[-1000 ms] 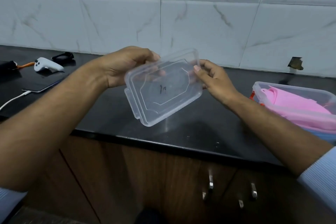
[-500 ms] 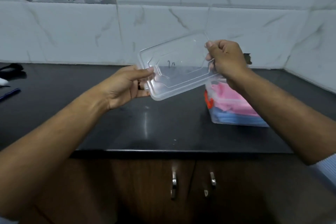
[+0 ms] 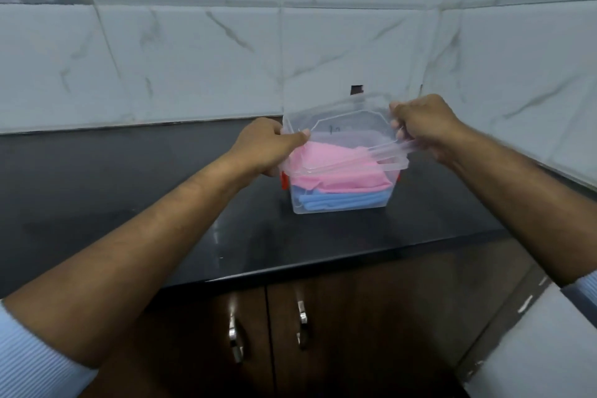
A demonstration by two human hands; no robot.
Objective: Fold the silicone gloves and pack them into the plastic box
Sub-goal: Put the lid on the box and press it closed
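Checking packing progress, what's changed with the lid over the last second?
Both hands carried the clear lid rightwards, to just above the plastic box. Left hand and right hand keep gripping its ends. Pink gloves still lie over blue gloves.

Both hands hold a clear lid (image 3: 339,126) tilted over the plastic box (image 3: 342,203), far edge raised. Left hand (image 3: 268,147) grips its left end, right hand (image 3: 420,126) its right. Box sits on black counter (image 3: 129,178), pink gloves (image 3: 336,171) folded atop blue gloves (image 3: 342,199). Red latch (image 3: 283,180) on box's left side.

Clear glossy plastic box (image 3: 342,203) on polished black stone counter (image 3: 129,191).
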